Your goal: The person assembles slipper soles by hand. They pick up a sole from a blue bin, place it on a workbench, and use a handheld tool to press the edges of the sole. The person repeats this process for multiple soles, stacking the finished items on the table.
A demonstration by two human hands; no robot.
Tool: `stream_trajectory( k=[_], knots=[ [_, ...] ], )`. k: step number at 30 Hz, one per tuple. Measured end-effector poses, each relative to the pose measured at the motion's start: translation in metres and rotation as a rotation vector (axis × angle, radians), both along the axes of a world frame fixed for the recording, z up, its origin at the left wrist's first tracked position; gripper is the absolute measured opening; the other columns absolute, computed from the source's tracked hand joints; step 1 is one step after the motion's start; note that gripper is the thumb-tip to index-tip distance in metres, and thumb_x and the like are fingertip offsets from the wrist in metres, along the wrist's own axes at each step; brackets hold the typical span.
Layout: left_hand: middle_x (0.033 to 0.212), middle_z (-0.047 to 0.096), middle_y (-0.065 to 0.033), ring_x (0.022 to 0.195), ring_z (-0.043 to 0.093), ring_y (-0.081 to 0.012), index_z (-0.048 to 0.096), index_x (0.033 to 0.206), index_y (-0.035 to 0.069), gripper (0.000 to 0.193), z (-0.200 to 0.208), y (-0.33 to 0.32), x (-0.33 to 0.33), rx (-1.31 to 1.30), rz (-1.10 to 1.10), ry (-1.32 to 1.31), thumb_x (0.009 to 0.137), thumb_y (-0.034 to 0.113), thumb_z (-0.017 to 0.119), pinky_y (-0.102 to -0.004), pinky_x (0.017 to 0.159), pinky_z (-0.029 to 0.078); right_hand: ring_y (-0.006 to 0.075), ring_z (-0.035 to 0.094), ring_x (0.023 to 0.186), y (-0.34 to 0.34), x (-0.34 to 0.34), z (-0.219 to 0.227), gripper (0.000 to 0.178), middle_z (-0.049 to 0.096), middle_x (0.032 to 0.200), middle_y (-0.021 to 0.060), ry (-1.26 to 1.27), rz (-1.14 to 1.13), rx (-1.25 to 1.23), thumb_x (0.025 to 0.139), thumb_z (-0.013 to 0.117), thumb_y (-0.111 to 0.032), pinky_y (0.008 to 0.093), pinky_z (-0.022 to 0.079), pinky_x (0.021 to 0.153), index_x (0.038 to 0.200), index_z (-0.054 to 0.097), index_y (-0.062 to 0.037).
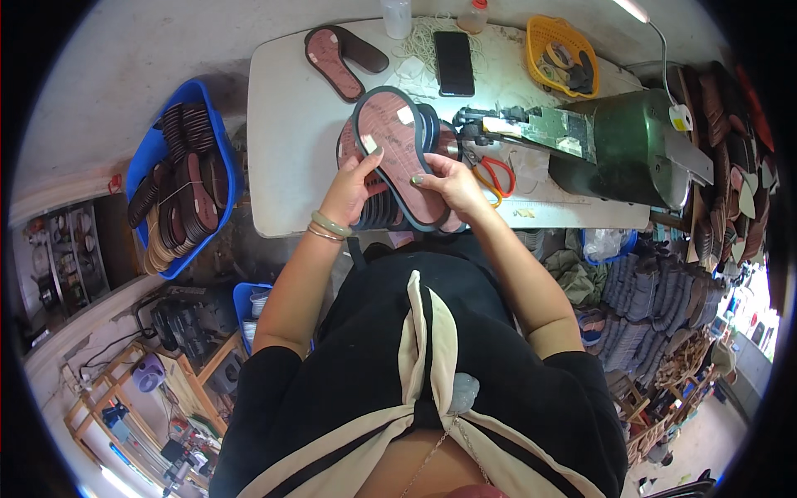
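Note:
Both of my hands hold up one shoe sole (390,137), pinkish-red on the face with a dark rim and two pale patches. My left hand (353,184) grips its left edge, thumb on top. On the other edge, near the narrower end, my right hand (452,184) is closed with its thumb pressed on the face. Beneath the held sole lie more dark-edged soles (378,209), partly hidden by it and my hands. Just right of it stands the working end of a green sewing machine (618,133).
Orange-handled scissors (502,176) lie beside my right hand. Farther back on the white table (282,149) are a pair of soles (336,62), a black phone (454,65), tangled string and a yellow basket (544,37). A blue crate (228,178) of bundled soles stands left.

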State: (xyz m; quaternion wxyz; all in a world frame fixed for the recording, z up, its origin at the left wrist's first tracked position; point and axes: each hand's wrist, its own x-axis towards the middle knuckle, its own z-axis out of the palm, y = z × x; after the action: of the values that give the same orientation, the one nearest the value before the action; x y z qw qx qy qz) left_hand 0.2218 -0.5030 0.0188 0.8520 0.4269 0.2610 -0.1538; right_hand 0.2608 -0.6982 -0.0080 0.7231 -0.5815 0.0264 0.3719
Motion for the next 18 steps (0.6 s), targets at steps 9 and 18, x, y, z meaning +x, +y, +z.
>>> stream_trajectory(
  k=[9,18],
  knots=[
    [0.086,0.064,0.0012,0.072,0.058,-0.0062,0.066,0.098,0.004,0.014,0.006,-0.042,0.001,0.130,-0.185,-0.141,0.093,0.016,0.062,-0.0221,0.064,0.049,0.0116,0.061,0.082,-0.030,0.001,0.035,0.033,0.069,0.090,0.0037,-0.227,-0.163,-0.143,0.084,0.069,-0.015,0.0280,0.049,0.074,0.113,0.066,0.0003],
    [0.094,0.068,-0.0034,0.080,0.063,-0.0112,0.064,0.106,-0.002,0.017,0.023,-0.091,0.035,0.008,0.103,-0.201,0.093,0.008,0.057,-0.0262,0.076,0.050,0.0324,0.061,0.082,-0.053,-0.020,0.086,0.085,0.055,0.086,0.0170,-1.063,0.144,-0.981,0.070,0.076,-0.047,0.0402,0.052,0.068,0.136,0.045,-0.0029]
  ],
)
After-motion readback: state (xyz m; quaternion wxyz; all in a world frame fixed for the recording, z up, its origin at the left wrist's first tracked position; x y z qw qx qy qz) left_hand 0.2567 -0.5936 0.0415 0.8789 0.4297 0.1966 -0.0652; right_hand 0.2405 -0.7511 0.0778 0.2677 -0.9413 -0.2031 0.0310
